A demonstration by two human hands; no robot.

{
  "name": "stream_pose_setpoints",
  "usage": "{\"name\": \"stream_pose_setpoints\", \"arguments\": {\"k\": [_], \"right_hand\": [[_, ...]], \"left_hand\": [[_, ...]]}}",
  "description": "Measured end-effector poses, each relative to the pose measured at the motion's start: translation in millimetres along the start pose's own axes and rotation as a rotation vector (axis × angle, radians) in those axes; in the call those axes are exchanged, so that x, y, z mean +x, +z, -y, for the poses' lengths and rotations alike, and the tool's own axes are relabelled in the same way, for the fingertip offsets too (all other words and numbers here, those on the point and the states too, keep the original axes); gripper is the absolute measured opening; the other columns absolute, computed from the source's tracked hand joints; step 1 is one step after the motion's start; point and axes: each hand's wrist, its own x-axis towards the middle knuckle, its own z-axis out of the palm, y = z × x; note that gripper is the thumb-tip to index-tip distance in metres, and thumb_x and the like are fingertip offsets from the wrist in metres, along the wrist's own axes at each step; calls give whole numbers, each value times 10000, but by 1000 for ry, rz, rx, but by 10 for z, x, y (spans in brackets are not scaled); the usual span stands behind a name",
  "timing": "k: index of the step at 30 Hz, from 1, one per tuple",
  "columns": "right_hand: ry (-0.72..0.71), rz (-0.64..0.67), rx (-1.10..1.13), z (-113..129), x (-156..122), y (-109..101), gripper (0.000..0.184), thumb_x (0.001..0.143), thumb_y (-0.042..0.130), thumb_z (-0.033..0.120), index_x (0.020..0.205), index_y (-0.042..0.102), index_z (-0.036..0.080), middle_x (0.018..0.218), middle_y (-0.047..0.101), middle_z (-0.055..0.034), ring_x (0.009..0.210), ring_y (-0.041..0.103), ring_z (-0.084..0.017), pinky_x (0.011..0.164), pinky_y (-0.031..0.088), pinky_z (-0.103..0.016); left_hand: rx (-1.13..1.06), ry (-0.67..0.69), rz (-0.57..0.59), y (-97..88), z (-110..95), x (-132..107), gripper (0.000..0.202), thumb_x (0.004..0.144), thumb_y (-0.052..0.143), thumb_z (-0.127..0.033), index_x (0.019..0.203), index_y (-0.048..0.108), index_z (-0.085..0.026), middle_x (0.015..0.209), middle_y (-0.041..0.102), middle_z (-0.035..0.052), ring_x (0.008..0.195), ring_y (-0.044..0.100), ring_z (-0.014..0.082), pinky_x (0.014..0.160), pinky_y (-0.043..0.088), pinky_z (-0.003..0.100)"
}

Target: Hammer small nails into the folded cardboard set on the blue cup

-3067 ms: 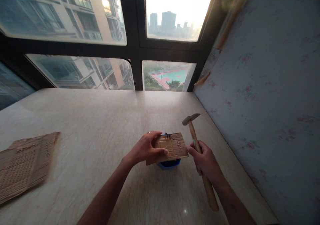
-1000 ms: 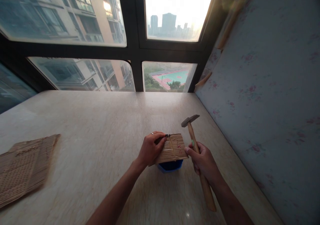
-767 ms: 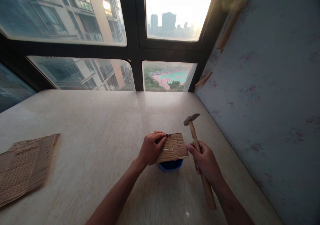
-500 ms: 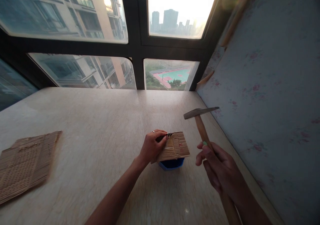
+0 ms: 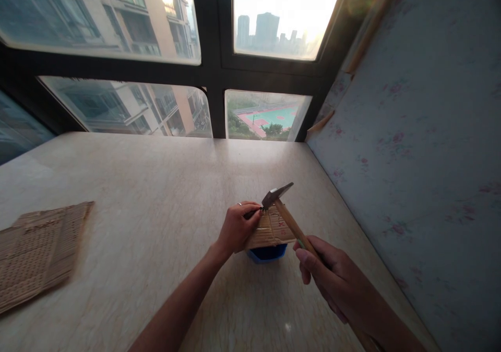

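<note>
In the head view, my right hand (image 5: 326, 274) is wrapped round the wooden handle of a hammer (image 5: 293, 220). The hammer's metal head is down at the far edge of a small piece of corrugated cardboard (image 5: 270, 229), close to my left fingertips. My left hand (image 5: 240, 227), with a ring on one finger, pinches a small dark thing (image 5: 263, 209) at that edge; it is too small to name. The cardboard lies over a blue container (image 5: 268, 254), whose near side shows below it. Red marks are on the cardboard's right part, partly behind the hammer.
A larger sheet of ribbed cardboard (image 5: 43, 255) lies at the left on the pale marble-like surface (image 5: 156, 185). Dark-framed windows (image 5: 213, 75) stand at the back. A wall with flowered paper (image 5: 407, 148) borders the right side.
My right hand has brought the hammer down and to the left, from above the right of the cardboard to its far edge. My left hand has stayed in place.
</note>
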Motion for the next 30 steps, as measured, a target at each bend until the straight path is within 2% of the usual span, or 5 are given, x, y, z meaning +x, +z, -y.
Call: {"name": "stream_pose_setpoints", "arguments": {"k": [5, 12, 19, 23, 30], "right_hand": [[20, 23, -61, 8, 22, -9, 431, 916, 450, 608, 736, 496, 219, 425, 346, 106, 252, 309, -53, 252, 195, -153], [-76, 23, -175, -83, 123, 23, 373, 961, 424, 490, 723, 500, 214, 534, 501, 60, 279, 359, -49, 279, 246, -184], [-260, -51, -275, -49, 167, 32, 350, 976, 410, 424, 701, 490, 223, 558, 546, 28, 492, 507, -118, 487, 370, -235], [-214, -27, -351, -49, 193, 37, 315, 972, 420, 398, 727, 502, 219, 577, 560, 28, 509, 493, -123, 524, 356, -252], [-226, -28, -336, -80, 216, 43, 309, 979, 409, 406, 753, 502, 218, 590, 546, 35, 525, 493, -125, 535, 353, -251]], "left_hand": [[-1, -15, -4, 2, -31, -1, 128, 819, 656, -193, 851, 779, -207, 941, 770, 55, 849, 715, 197, 824, 570, 339], [-32, -34, 21, -13, -67, 8, 124, 809, 656, -173, 815, 775, -205, 937, 770, 47, 833, 712, 193, 806, 559, 323], [-30, -26, -1, 10, -40, 5, 122, 811, 660, -180, 826, 777, -212, 920, 771, 44, 841, 712, 193, 812, 558, 324], [-18, -34, 6, 11, -45, 9, 108, 792, 672, -165, 796, 774, -199, 909, 769, 50, 814, 708, 191, 796, 560, 324], [-18, -36, 10, -11, -81, 20, 107, 766, 673, -139, 749, 764, -192, 879, 764, 45, 782, 699, 183, 781, 556, 311]]}}
